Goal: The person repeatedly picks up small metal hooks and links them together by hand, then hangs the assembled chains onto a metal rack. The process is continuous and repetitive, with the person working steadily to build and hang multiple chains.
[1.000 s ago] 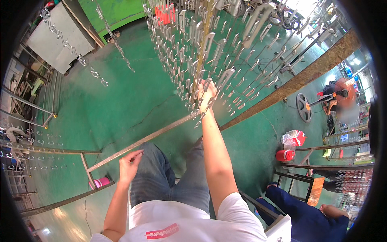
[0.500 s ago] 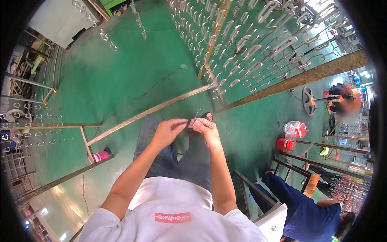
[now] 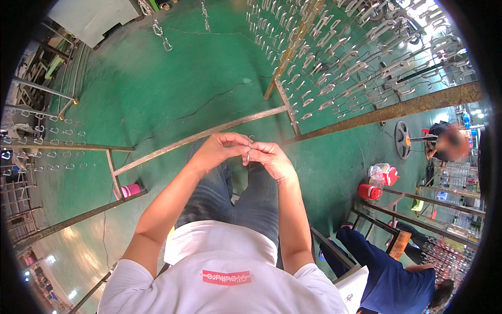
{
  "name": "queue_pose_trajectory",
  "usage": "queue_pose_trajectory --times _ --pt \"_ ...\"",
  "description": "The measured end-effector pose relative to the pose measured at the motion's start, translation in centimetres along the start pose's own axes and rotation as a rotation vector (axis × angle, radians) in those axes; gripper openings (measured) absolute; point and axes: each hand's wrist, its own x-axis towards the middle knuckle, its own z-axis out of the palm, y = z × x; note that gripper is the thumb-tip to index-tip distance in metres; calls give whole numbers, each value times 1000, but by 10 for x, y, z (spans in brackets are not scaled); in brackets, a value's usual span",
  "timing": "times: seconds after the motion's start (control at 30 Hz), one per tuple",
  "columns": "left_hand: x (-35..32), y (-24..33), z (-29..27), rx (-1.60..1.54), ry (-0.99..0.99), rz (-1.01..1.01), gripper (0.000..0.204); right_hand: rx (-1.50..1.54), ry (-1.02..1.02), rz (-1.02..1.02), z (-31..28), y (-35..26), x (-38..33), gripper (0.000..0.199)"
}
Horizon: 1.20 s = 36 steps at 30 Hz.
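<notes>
My left hand (image 3: 220,150) and my right hand (image 3: 271,159) meet above my knees, fingertips pinched together. Between them is a small bent wire hook (image 3: 251,138), its curved end poking out past the fingers. The rest of the hook is mostly covered, and whether a second small metal piece is with it I cannot make out. Beyond my hands to the right, rows of silver metal links (image 3: 327,68) hang on a rack, out of reach of my fingers.
A metal frame bar (image 3: 201,140) crosses just past my knees; a thicker beam (image 3: 387,112) runs off right. More links (image 3: 52,141) hang at left. A pink container (image 3: 127,191) and a red jug (image 3: 369,192) stand on the floor. A person in dark blue (image 3: 400,282) sits at lower right.
My left hand has moved right and closed against my right fingertips, where the wire hook is. Half a second ago the hands were slightly apart, with the hook upright in my right hand.
</notes>
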Motion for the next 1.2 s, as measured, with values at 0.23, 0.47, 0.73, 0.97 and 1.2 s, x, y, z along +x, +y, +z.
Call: queue_pose_trajectory --times 0.23,0.47,0.73,0.97,1.2 --pt "-4 6 -2 -161 68 8 14 -55 -4 -9 12 -12 5 22" --pt "-5 -2 2 -199 130 85 14 -180 45 -90 17 -10 7 22" --pt "2 -12 5 -244 200 195 13 -294 266 -208 36 -5 8 24" --pt "5 -14 20 -146 443 272 14 -499 473 -386 52 9 11 16" --pt "9 -14 25 -47 488 271 13 -311 436 -242 32 24 14 15"
